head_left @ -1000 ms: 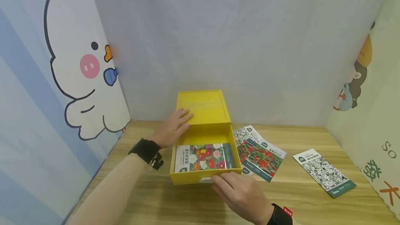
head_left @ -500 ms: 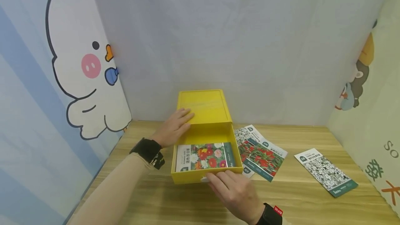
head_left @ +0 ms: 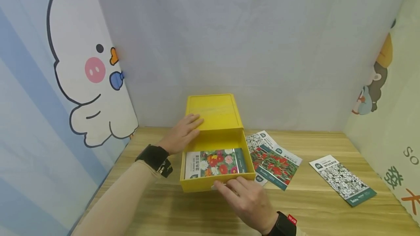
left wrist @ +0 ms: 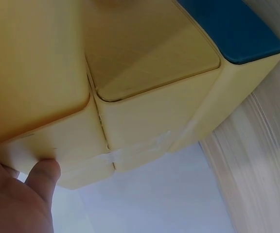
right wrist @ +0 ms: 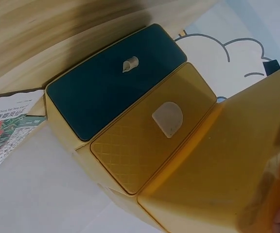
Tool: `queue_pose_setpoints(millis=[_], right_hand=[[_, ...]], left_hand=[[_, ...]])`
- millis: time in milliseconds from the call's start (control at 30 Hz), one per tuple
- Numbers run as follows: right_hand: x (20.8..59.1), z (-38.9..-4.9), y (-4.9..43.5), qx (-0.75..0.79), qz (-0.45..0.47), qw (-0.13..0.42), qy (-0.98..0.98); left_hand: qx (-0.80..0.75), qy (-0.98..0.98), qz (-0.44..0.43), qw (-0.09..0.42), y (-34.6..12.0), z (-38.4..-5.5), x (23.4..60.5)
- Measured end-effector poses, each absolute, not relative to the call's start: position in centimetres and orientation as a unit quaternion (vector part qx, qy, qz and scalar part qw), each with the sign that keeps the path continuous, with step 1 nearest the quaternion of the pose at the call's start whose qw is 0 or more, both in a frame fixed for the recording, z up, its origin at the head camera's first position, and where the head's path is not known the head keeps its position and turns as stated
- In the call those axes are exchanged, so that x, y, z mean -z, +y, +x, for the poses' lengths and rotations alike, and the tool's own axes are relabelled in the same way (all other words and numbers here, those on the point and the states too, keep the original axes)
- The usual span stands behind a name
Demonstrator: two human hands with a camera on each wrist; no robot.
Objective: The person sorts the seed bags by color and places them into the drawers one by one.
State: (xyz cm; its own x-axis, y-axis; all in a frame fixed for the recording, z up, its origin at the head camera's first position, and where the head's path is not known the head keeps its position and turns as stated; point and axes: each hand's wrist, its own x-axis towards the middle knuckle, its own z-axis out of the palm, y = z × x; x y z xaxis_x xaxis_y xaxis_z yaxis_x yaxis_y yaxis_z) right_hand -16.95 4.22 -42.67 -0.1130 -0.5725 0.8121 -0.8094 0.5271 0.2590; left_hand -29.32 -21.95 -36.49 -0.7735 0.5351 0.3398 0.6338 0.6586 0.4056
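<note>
A yellow drawer cabinet (head_left: 214, 111) stands against the back curtain, its top drawer (head_left: 198, 185) pulled out towards me. Inside the drawer lies a flower seed packet (head_left: 216, 164) with a mixed-colour bloom print; whether others lie beneath it is hidden. My left hand (head_left: 181, 134) rests on the cabinet's left top edge, and its thumb touches the side wall in the left wrist view. My right hand (head_left: 246, 200) holds the drawer's front with fingers curled at the rim, mostly covering the white handle. Lower down, the right wrist view shows another yellow drawer (right wrist: 125, 150) and a dark green one (right wrist: 101, 94), both closed.
Right of the cabinet, a red-flower seed packet (head_left: 277, 166) overlaps a white-flower packet (head_left: 257, 141) on the wooden table (head_left: 315, 216). Another white-flower packet (head_left: 342, 180) lies further right. Printed curtains stand at the left, back and right.
My right hand has shifted slightly left along the drawer front, covering more of the handle. The left hand stays on the cabinet, and the drawer remains pulled out about as far.
</note>
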Motion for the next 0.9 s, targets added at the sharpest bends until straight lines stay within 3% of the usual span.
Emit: queue_pose_setpoints(millis=[367, 900], right_hand=[[42.1, -17.7, 3.8, -0.133, 0.461, 0.494, -0.725], [42.0, -19.0, 3.3, -0.129, 0.455, 0.472, -0.744]], left_hand=[[0.266, -0.905, -0.324, 0.069, -22.1, -29.3, 35.9], [0.27, -0.909, -0.309, 0.07, -22.0, -28.8, 35.2]])
